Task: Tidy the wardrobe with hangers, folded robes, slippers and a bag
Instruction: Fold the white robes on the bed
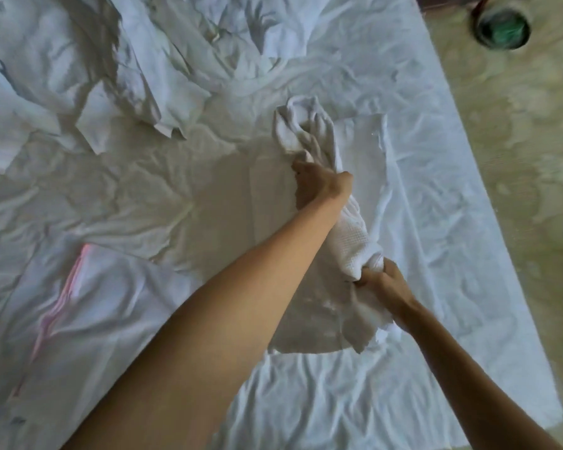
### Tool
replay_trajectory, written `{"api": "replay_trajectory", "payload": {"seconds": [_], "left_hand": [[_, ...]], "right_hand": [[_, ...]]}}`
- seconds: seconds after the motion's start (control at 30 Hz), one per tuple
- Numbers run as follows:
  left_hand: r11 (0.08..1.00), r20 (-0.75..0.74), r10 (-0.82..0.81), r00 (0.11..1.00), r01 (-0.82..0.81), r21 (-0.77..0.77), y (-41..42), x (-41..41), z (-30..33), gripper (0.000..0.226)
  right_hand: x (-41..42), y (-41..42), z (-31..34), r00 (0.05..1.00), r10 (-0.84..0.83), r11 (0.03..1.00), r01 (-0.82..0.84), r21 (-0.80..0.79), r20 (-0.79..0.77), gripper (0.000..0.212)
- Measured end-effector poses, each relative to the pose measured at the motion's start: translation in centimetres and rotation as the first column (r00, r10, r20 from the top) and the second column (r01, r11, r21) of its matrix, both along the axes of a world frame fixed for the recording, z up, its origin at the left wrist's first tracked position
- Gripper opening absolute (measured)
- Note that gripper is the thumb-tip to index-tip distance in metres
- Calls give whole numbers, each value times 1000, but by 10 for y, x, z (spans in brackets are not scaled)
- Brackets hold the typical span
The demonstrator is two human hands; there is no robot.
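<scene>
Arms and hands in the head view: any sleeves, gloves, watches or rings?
Nothing worn shows. The left hand and the right hand are bare, with no gloves. Both forearms are uncovered to the frame edge: no sleeves, watch or bracelet. Rings: too blurred to tell.

We see a white waffle-weave robe (348, 241) on a rumpled white bed sheet (163, 190) — one pale bag (78, 297) shows a pink stripe — beside mottled beige-green floor (527, 141) and a dark bin (501, 26) holding green.
</scene>
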State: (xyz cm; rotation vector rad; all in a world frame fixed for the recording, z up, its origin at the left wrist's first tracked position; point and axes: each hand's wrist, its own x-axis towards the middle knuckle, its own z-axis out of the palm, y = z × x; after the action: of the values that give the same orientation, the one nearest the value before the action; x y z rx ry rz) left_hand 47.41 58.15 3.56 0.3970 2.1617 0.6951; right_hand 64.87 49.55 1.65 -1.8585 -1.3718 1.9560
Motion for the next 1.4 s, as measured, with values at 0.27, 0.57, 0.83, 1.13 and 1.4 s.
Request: {"api": "replay_trajectory", "payload": {"seconds": [0.27, 0.57, 0.83, 1.13, 1.4], "left_hand": [[998, -60, -51, 997, 48, -42, 71, 131, -37, 95], [905, -151, -426, 892, 422, -63, 72, 151, -70, 100], [898, -614, -254, 747, 418, 137, 45, 25, -66, 29], [995, -243, -96, 965, 95, -18, 75, -92, -89, 121], [999, 172, -7, 985, 13, -34, 89, -105, -105, 105]], "right_hand": [[114, 67, -49, 975, -210, 973, 216, -87, 68, 38], [148, 85, -81, 971, 115, 993, -114, -15, 208, 66], [118, 176, -53, 990, 57, 994, -69, -88, -129, 120], [1, 281, -61, 971, 240, 933, -224, 281, -21, 80], [-42, 296, -63, 946, 277, 946, -299, 122, 171, 68]]}}
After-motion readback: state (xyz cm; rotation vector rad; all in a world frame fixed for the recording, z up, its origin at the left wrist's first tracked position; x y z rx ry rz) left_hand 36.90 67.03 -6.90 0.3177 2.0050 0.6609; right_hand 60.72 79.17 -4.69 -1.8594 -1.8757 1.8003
